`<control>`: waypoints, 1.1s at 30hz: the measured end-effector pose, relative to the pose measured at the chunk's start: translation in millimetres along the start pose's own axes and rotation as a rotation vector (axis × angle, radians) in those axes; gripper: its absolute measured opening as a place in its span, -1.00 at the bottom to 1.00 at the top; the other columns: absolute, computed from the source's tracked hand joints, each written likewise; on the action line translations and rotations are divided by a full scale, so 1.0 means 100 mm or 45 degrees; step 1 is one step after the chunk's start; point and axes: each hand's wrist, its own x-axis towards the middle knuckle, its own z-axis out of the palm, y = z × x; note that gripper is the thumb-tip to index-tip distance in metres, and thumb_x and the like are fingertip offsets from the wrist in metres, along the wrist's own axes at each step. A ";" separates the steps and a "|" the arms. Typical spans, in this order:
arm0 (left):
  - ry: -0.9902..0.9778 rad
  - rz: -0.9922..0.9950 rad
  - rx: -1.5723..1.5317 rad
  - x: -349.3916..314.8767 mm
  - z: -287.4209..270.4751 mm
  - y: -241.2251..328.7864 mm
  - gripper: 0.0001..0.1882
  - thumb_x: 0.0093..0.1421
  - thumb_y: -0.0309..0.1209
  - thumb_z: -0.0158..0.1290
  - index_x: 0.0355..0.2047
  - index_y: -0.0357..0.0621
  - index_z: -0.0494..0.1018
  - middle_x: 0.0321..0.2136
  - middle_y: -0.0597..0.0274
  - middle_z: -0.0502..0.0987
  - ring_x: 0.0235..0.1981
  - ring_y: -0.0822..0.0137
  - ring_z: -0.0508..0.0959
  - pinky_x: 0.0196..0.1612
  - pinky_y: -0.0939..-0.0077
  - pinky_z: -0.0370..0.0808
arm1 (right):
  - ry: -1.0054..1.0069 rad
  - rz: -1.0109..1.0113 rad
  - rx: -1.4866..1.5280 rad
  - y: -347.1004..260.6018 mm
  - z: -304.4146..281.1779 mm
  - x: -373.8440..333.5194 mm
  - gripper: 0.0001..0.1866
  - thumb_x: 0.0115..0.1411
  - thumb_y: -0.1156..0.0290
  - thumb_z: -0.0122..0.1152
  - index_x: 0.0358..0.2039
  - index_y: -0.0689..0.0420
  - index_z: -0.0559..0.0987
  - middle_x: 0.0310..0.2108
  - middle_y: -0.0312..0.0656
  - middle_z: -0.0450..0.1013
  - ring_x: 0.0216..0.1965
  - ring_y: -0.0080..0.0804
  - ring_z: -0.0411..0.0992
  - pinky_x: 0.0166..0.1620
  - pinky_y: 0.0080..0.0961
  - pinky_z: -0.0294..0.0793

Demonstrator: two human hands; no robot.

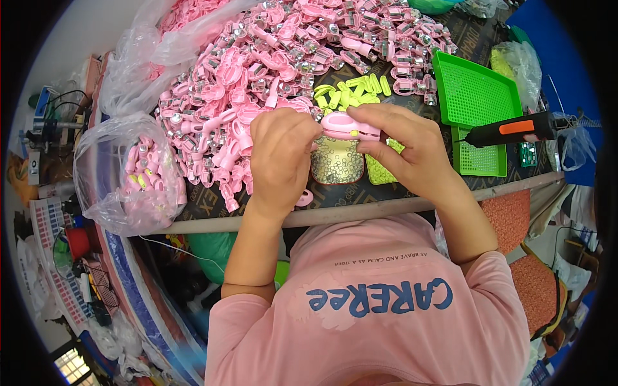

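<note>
A rounded pink plastic casing [351,126] with a small yellow-green nub on its side is held up over the near part of the table. My right hand [412,148] grips its right end between thumb and fingers. My left hand [281,157] is closed at the other end, its curled fingertips against the casing; what else it may pinch is hidden. Just below the casing stands a clear box of small metal parts [337,164]. Beside that, under my right fingers, is a box of tiny yellow-green parts [381,168]. Loose yellow-green pieces [351,94] lie just beyond.
A large heap of pink casings with silvery metal pieces [238,77] covers the table's left and back. A clear bag of pink pieces [151,183] sits at left. On the right are green perforated trays [479,90] and a black-and-orange electric screwdriver [515,128].
</note>
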 end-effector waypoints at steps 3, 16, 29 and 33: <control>-0.063 0.121 0.187 0.05 -0.05 0.03 -0.70 0.03 -0.56 0.20 -0.17 -0.13 0.55 -0.22 0.16 0.59 -0.15 0.14 0.57 -0.05 0.20 0.35 | -0.010 0.000 -0.021 0.00 -0.01 0.01 -0.53 0.13 0.55 0.45 0.09 0.19 0.64 0.00 -0.01 0.60 -0.03 -0.17 0.60 -0.04 -0.40 0.59; -0.107 0.250 0.517 0.16 -0.13 0.12 -0.75 0.10 -0.44 0.15 -0.17 -0.09 0.54 -0.24 0.28 0.60 -0.13 0.23 0.58 -0.05 0.19 0.23 | 0.033 -0.104 -0.097 -0.03 -0.01 0.03 -0.56 0.16 0.53 0.42 0.08 0.18 0.63 -0.02 -0.01 0.60 -0.03 -0.13 0.59 -0.02 -0.36 0.60; -0.033 0.259 0.360 0.16 -0.10 0.02 -0.65 0.01 -0.55 0.21 -0.14 -0.06 0.55 -0.24 0.29 0.62 -0.15 0.21 0.60 -0.11 0.20 0.20 | 0.073 -0.140 -0.033 0.00 -0.01 0.03 -0.58 0.17 0.62 0.37 0.08 0.19 0.62 -0.01 -0.03 0.58 -0.13 -0.22 0.59 -0.19 -0.45 0.61; -0.036 0.222 0.260 0.14 -0.10 0.03 -0.63 0.00 -0.59 0.21 -0.14 -0.05 0.54 -0.26 0.28 0.61 -0.16 0.21 0.60 -0.12 0.20 0.20 | 0.077 -0.087 -0.014 -0.01 -0.03 0.02 -0.57 0.16 0.62 0.38 0.08 0.17 0.63 -0.02 -0.03 0.59 -0.18 -0.26 0.59 -0.22 -0.47 0.60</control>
